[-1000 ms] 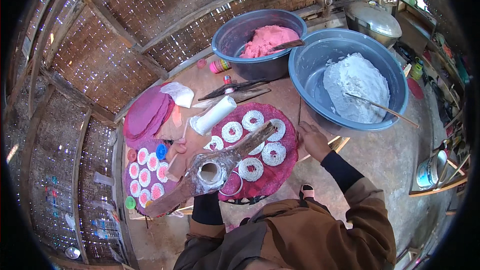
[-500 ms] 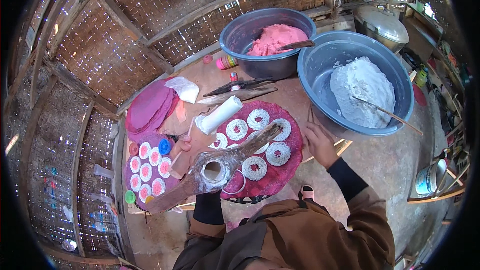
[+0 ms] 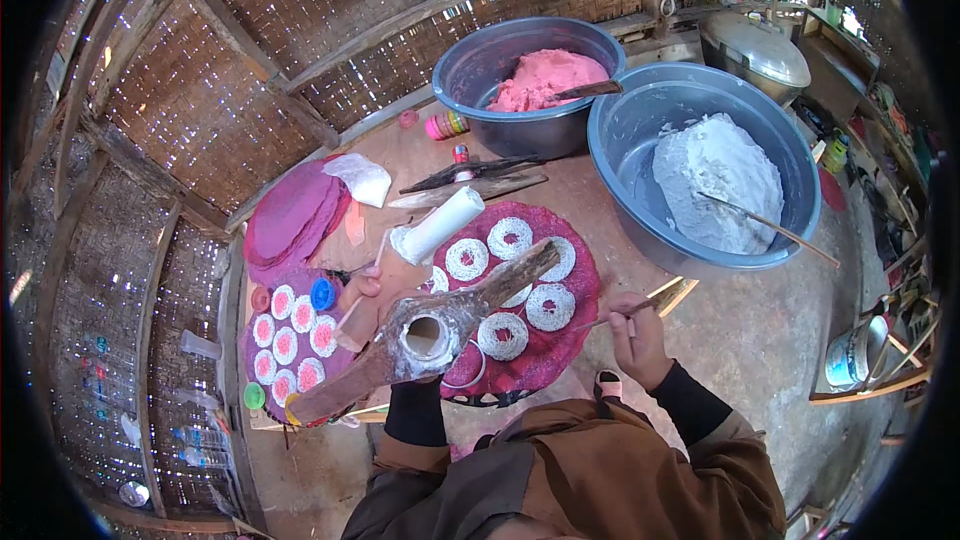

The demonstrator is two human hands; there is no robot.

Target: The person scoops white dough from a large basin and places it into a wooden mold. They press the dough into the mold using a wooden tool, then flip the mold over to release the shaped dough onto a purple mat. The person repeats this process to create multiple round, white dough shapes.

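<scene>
My right hand (image 3: 640, 348) is closed on a thin brown stick (image 3: 603, 320), whose tip reaches the edge of the round red mesh mat (image 3: 562, 335). Several white, lacy dough rings (image 3: 501, 336) lie on that mat. Over them leans a rough wooden press (image 3: 470, 305) with a white-smeared tube through its middle. The press hides most of my left hand (image 3: 362, 312). Its curled fingers show beyond the handle, beside a thin pale stick, and what they grip is unclear. Left of them, pink-centred white rounds (image 3: 284, 344) rest on a purple mat.
Two grey basins stand at the back, one with pink dough (image 3: 548, 80), the other with white dough (image 3: 722, 175). Stacked purple mats (image 3: 290, 215), a white cylinder (image 3: 440, 225) and dark wooden pieces (image 3: 475, 180) lie on the table. A lidded metal pot (image 3: 755, 48) stands far right.
My right hand has come back from beside the white-dough basin, toward me and down. It now grips the thin stick. The press and rings stay put, and the view has shifted slightly.
</scene>
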